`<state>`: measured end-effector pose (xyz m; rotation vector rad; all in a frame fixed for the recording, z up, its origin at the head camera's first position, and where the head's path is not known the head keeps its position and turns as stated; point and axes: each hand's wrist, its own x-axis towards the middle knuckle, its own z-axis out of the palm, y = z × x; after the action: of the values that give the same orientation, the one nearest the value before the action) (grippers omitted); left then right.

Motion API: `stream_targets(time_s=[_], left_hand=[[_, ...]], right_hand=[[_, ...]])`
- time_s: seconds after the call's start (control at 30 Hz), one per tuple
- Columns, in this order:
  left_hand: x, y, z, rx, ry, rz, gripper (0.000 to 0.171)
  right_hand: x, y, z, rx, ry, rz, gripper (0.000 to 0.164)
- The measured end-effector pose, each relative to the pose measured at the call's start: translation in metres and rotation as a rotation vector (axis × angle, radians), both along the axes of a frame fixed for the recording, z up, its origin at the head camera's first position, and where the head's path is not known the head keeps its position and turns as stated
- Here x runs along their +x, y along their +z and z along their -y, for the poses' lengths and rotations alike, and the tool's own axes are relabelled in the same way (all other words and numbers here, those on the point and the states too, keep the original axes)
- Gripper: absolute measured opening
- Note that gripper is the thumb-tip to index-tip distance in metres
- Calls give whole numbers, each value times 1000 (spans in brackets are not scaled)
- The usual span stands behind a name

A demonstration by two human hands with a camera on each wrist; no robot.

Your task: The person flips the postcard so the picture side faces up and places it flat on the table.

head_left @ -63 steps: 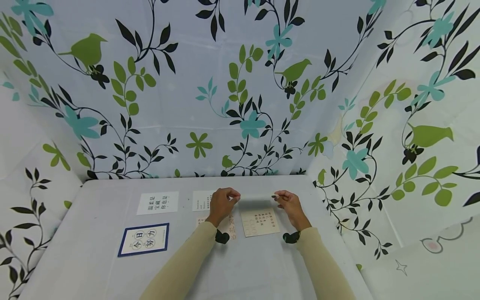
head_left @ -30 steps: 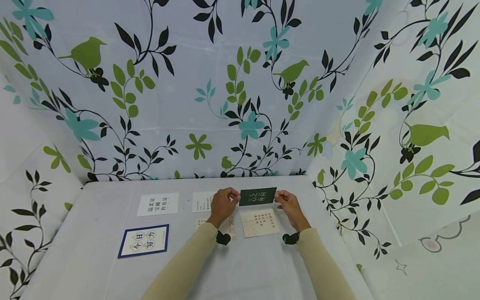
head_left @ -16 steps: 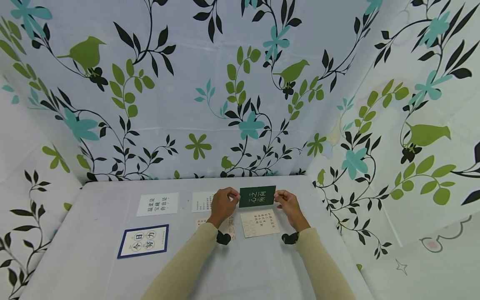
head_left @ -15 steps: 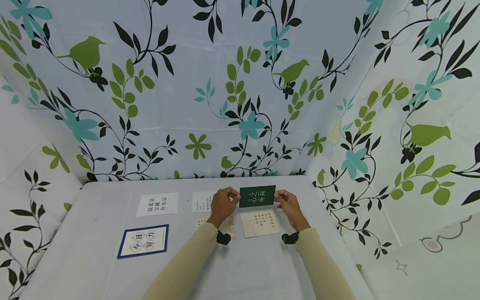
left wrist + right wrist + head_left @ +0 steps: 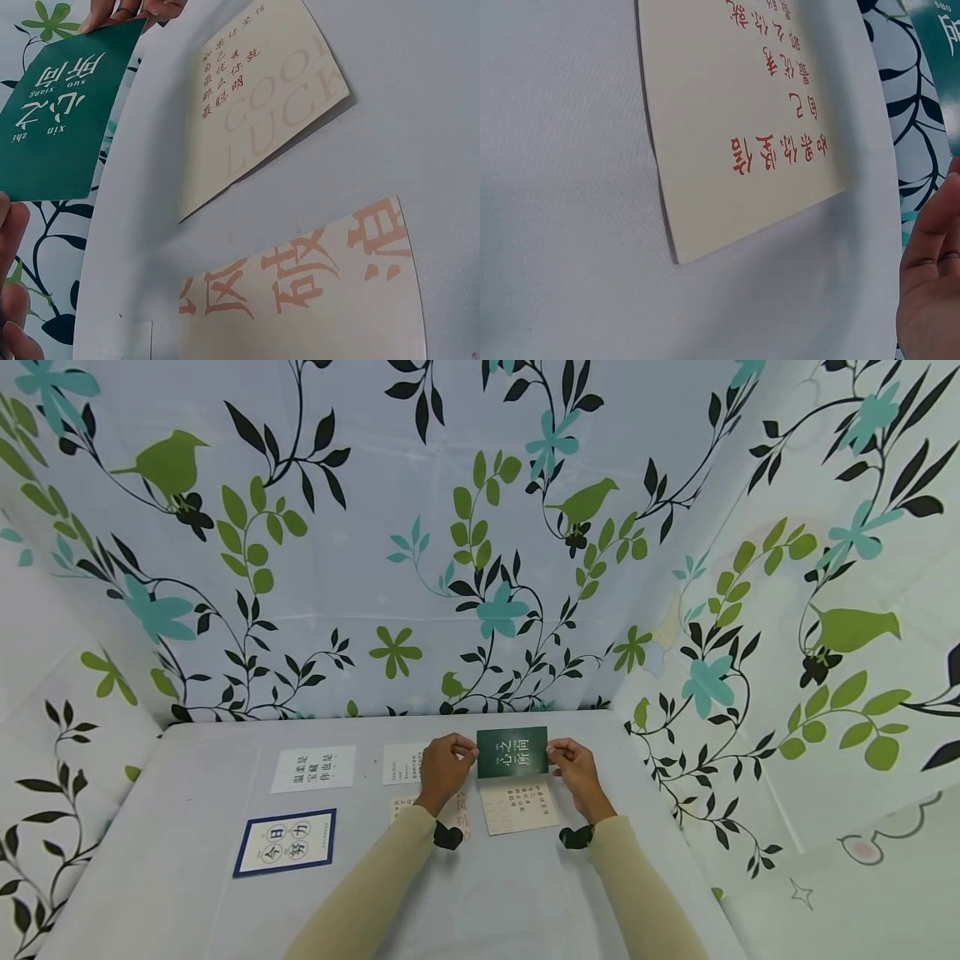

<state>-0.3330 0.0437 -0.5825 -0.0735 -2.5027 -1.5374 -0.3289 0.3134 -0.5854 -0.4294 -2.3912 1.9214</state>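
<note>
A dark green card (image 5: 512, 752) with white Chinese characters is held up off the table between both hands. The left hand (image 5: 445, 770) pinches its left edge; the right hand (image 5: 577, 773) pinches its right edge. In the left wrist view the green card (image 5: 64, 112) is tilted, with fingers at two opposite sides. Just below it on the table lies a cream card (image 5: 519, 807) with red writing and pale "LUCK" lettering. Another cream card (image 5: 300, 292) with large orange characters lies beside it, partly hidden by the left forearm in the head view.
On the left of the table (image 5: 172, 868) lie a white card (image 5: 313, 768) with black characters and a blue-bordered card (image 5: 286, 842). A further white card (image 5: 401, 763) sits partly behind the left hand. A leaf-patterned curtain (image 5: 337, 568) rises behind the table.
The card was seen edge-on about two seconds ago; it has tipped so its green printed face shows. Since then it has tilted further upright and shifted slightly left. Both hands kept their pinch.
</note>
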Motion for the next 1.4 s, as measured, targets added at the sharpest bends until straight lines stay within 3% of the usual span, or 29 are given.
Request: stream_targets(time_s=[0.3,0.63,0.93,1.4], left_hand=[[2,-3,0,-13,-10,14,12],[2,-6,2,-36,-35,20,34],[3,-5,5,-55,-83,86,49],[2,-10,6,-80,-99,112,49]], right_hand=[[1,-4,4,9,-42,10,20],[-1,-5,6,2,-58,25,28],[-1,-8,7,11,-23,58,41],[2,-9,7,6,26,67,51]])
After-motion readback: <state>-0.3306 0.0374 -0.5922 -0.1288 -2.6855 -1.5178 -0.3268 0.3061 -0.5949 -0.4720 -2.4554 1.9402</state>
